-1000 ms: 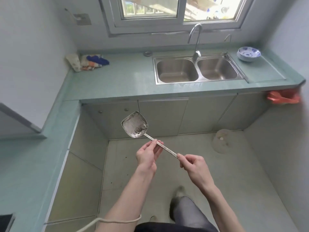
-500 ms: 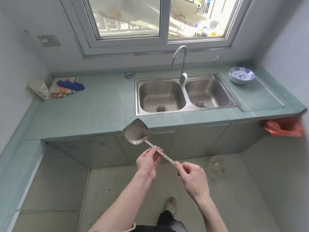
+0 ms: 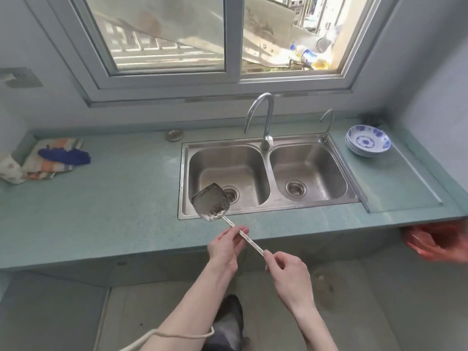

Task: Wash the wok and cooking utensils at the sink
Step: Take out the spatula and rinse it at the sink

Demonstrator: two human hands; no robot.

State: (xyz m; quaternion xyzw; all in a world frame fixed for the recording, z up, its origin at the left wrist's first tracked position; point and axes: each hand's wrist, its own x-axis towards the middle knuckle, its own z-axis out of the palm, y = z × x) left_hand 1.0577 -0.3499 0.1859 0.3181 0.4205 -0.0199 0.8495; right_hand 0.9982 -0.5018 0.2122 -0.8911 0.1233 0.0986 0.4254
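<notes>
I hold a dirty metal spatula [image 3: 211, 202] with both hands in front of the counter. My left hand [image 3: 226, 245] grips the middle of its thin handle. My right hand [image 3: 285, 266] pinches the handle's end. The spatula's blade hangs over the front left corner of the double steel sink [image 3: 268, 174], above its left basin. A curved tap [image 3: 263, 117] stands behind the divider between the basins. No wok is in view.
A stack of blue-patterned bowls [image 3: 367, 140] sits on the glass board right of the sink. Folded cloths [image 3: 50, 160] lie at the counter's left end. A red plastic bag [image 3: 440, 240] hangs under the counter's right end. A small metal lid [image 3: 174, 135] lies behind the sink.
I have walked up to the sink, which now looks much closer. The spatula, held the same way in both hands, has moved from over the floor to over the sink's front edge.
</notes>
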